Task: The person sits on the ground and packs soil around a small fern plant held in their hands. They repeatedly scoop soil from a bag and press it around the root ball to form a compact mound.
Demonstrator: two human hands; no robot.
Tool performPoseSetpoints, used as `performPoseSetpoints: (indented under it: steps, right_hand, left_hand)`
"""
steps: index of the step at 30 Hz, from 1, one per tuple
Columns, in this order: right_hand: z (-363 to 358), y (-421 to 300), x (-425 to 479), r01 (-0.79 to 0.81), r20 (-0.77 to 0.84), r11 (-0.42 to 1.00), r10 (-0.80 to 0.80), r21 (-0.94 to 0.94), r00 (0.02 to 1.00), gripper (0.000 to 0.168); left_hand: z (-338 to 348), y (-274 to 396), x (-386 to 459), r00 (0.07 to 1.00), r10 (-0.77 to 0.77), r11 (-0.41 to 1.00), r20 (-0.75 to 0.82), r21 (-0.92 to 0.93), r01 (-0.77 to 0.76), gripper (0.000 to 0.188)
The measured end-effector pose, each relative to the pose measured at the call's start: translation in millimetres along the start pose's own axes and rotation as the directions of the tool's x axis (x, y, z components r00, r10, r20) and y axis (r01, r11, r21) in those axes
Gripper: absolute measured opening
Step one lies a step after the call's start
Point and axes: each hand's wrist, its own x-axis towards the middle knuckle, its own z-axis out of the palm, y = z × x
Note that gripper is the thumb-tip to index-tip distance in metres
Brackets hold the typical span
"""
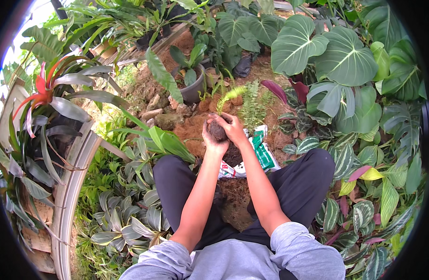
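Both of my hands are cupped around a dark root ball of soil (217,131), held up in front of my knees. My left hand (211,140) supports it from the left and below. On the right and top, my right hand (232,126) presses against it, fingers by the stem. A small fern with bright green fronds (232,95) rises from the top of the ball. Beneath my forearms lies a white and green plastic bag (264,154) bearing writing, with dark potting soil (233,156) showing at its opening.
A grey plastic pot (195,87) with a broad-leaved plant stands beyond my hands. Rocks (169,120) and brown coir fibre (191,131) lie to the left. Another fern (253,105) grows just ahead. Dense foliage (344,57) crowds the right; a curved metal-edged bench (72,189) borders the left.
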Motion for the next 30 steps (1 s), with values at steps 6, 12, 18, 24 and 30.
performPoseSetpoints:
  steps: [6,12,18,24,30]
  right_hand:
    - [8.3,-4.4,-4.5,0.151,-0.053,0.987,-0.154,-0.055,0.987,0.033]
    - [18.3,-18.1,-14.3,0.065,-0.069,0.99,-0.056,0.124,0.996,0.028]
    - [17.9,4.0,-9.0,-0.001,-0.058,0.998,0.005,0.07,0.998,0.033]
    - [17.0,9.6,-1.5,-0.076,-0.232,0.974,0.125,0.211,0.965,0.036]
    - [11.9,-1.0,3.1,-0.214,-0.132,0.837,0.319,0.505,0.938,0.05]
  left_hand:
    - [10.7,1.3,-5.1,0.997,-0.074,0.997,0.005,-0.026,0.074,0.027]
    - [-0.7,5.5,1.9,0.996,-0.051,0.999,-0.08,-0.002,0.051,0.03]
    - [2.3,9.1,0.7,0.982,-0.002,0.993,-0.187,0.115,0.024,0.041]
    - [11.7,2.3,-9.3,0.991,-0.009,0.998,-0.135,-0.059,0.001,0.05]
    - [8.9,-10.5,2.1,0.915,0.401,0.794,0.047,0.481,-0.373,0.066]
